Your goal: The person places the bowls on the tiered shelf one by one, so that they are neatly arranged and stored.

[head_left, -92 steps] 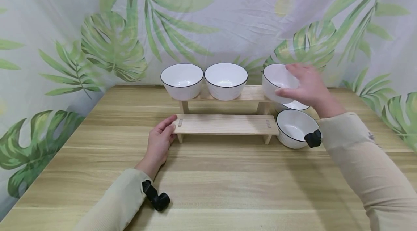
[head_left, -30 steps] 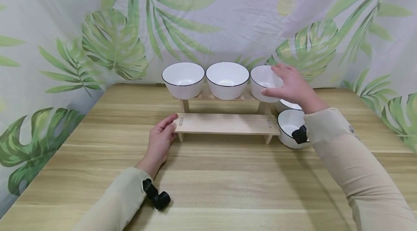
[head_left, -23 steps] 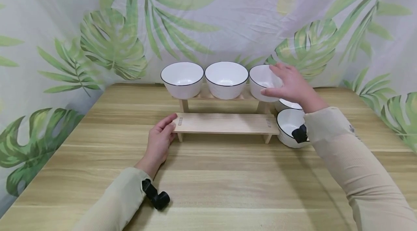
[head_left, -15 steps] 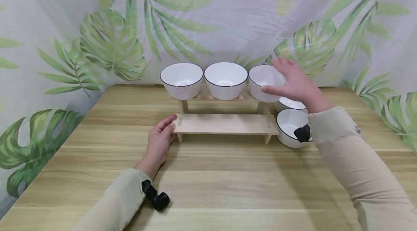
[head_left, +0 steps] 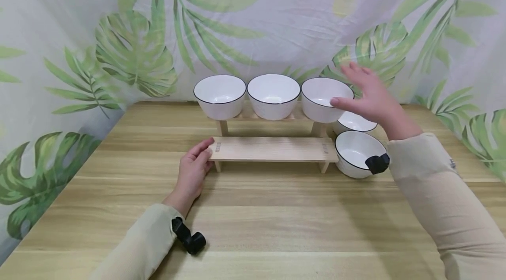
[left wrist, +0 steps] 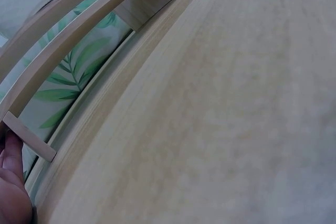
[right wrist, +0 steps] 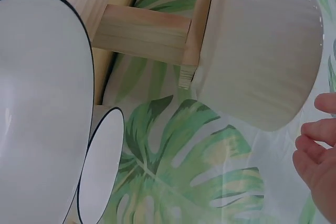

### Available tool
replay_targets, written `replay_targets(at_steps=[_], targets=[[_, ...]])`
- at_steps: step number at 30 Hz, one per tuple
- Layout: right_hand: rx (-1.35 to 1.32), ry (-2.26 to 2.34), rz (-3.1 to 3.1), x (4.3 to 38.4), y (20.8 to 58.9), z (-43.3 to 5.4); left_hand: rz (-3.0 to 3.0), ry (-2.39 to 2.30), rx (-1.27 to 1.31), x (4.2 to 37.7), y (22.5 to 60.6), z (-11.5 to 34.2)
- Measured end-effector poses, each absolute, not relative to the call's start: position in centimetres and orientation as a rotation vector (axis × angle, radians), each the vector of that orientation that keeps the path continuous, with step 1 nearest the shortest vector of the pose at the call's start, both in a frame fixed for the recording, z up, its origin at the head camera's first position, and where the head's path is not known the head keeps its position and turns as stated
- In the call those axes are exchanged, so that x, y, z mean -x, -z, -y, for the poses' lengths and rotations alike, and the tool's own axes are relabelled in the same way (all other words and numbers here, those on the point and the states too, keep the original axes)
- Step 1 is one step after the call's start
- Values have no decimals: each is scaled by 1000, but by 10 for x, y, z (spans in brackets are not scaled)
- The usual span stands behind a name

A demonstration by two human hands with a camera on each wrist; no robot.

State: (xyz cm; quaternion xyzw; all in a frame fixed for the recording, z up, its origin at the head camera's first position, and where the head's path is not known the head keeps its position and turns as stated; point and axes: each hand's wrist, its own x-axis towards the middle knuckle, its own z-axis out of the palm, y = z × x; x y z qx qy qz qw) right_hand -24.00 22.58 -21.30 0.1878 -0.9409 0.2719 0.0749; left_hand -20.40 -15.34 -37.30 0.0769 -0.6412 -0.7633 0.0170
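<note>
A two-tier wooden shelf rack stands on the table. Three white bowls with dark rims line its upper board: a left bowl, a middle bowl and a right bowl. My left hand grips the left end of the lower board, its fingers beside the end leg in the left wrist view. My right hand is spread beside the right bowl, thumb overlapping its rim in the head view. In the right wrist view, fingertips are apart from that bowl.
Two more white bowls sit on the table right of the rack: a front bowl below my right wrist and a rear bowl partly hidden. A leaf-print cloth hangs behind the wooden table.
My right hand brought the right bowl leftward beside the middle one, let it go on the upper board, and drew back to the right. The left hand stayed on the rack.
</note>
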Motion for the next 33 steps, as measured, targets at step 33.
replay_targets(at_steps=[33], targets=[[-513, -1097, 2714, 192, 273, -281, 1996, 2375, -240, 205, 373, 154]])
